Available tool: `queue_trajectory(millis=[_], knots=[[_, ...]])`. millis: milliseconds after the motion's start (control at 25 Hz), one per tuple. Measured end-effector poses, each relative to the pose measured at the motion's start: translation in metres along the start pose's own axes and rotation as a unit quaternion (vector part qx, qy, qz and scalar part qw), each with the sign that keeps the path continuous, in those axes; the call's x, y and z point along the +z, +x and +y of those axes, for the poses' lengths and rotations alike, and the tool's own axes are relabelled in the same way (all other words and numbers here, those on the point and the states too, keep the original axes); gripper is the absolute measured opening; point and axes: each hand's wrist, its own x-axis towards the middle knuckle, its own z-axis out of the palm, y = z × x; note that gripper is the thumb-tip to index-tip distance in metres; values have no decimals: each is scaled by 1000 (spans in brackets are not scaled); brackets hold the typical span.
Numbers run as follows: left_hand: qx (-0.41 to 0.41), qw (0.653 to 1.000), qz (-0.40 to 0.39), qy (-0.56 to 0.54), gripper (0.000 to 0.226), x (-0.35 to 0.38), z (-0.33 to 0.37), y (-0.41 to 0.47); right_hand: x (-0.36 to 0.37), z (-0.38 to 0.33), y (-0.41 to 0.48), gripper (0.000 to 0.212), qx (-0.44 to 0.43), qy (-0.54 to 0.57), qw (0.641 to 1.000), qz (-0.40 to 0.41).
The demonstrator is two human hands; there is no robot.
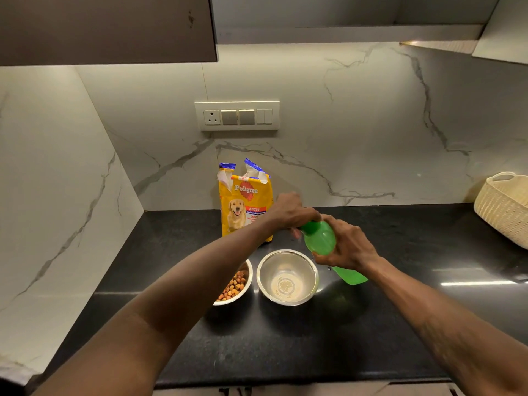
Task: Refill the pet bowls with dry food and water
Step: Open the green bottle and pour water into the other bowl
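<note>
**Figure: head view, bottle held over the counter.** Both hands are meeting on a green bottle [320,239], which is hanging tilted above the black counter [285,338], its top end pointing up and to the left and its base [352,278] pointing down and to the right.

- The left hand [292,212] is clasping the top end of the bottle, its fingers curling down over it.
- The right hand [349,244] is wrapping around the bottle's middle, with the thumb lying across the near side and the fingers passing behind.
- The bottle is sitting just above and to the right of the empty steel bowl [287,281], which is standing on the counter and showing only a pale reflection on its floor.
- A second bowl [250,277] is standing just beside it on the left, holding brown kibble [234,285].
- A yellow dog food bag [245,205], torn open at the top, is standing upright behind the two bowls, close to the marble wall.

**Hidden or unclear.** The left hand is covering the bottle's cap, so whether it is on or off cannot be told. The right hand is hiding the bottle's mid-section, and the liquid level is not readable through the green plastic. The left forearm is crossing over the kibble bowl and concealing its left half. The left hand is also overlapping the bag's lower right corner.

**Surroundings.** A woven basket [503,208] is being cut off by the right edge. A switch panel [237,115] is sitting on the wall under a dark cabinet [105,27].
</note>
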Motion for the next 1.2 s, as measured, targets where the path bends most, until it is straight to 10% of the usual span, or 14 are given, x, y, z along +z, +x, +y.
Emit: queue_trajectory(millis=[320,560,1200], knots=[[-32,999,8,42,81,2,-12,-10,0,-9,6,111,-21,-43,998,-28],[100,991,-86,-24,60,-15,-20,-10,3,-13,7,108,1,-38,999,-30],[-89,976,3,-198,39,-6,-77,-15,3,-13,1,119,16,-154,974,-168]])
